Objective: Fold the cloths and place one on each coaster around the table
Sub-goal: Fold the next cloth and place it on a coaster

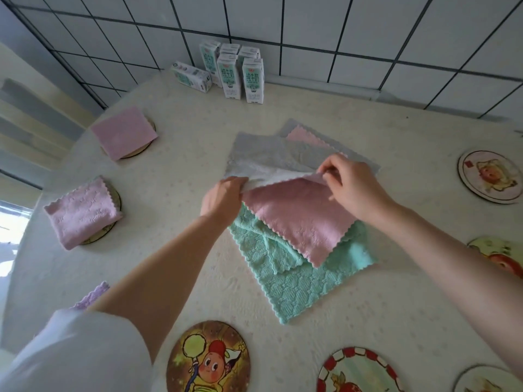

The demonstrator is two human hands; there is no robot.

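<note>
Head cam: both hands are on the pink scalloped microfibre cloth [297,219], which lies on top of the teal textured cloth [294,287] in the middle of the cream-covered table [169,250]. The left hand [223,198] pinches its left corner. The right hand [348,188] pinches the far edge with curled fingers, lifted enough that the white underside shows. Grey cloths [263,154] sit just beyond the teal one. Left of it are two folded pink cloths [123,137] [82,212] on round coasters. Bare cartoon coasters [208,360] [489,176] lie nearer and to the right.
</note>
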